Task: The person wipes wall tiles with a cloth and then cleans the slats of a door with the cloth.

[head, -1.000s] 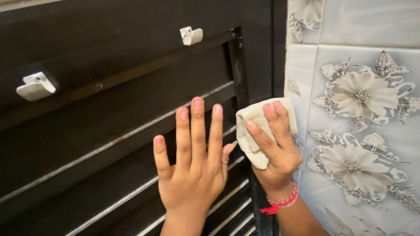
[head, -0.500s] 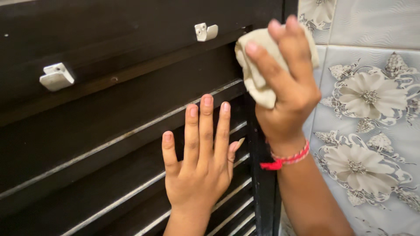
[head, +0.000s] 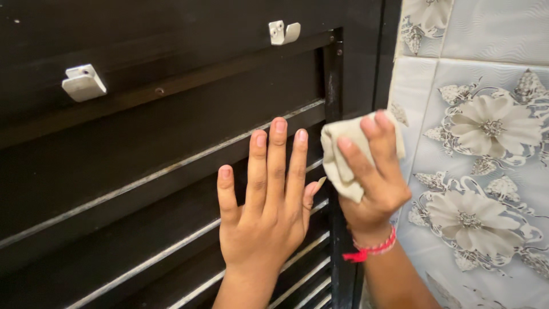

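My left hand (head: pixel 266 200) lies flat, fingers spread, against the dark slatted door (head: pixel 143 143). My right hand (head: pixel 372 177) presses a folded beige cloth (head: pixel 337 154) onto the door's black right-hand frame strip (head: pixel 334 74), next to the tiled wall. A red thread band circles my right wrist. The cloth's lower part is hidden under my fingers.
Two pale metal hooks (head: pixel 83 83) (head: pixel 283 31) are fixed on the door's upper rail. Silver strips run along the slat edges. A white wall tile with grey flower patterns (head: pixel 486 171) fills the right side.
My right hand with the cloth went up the frame strip, then came back down to mid height. My left hand stayed flat on the slats.
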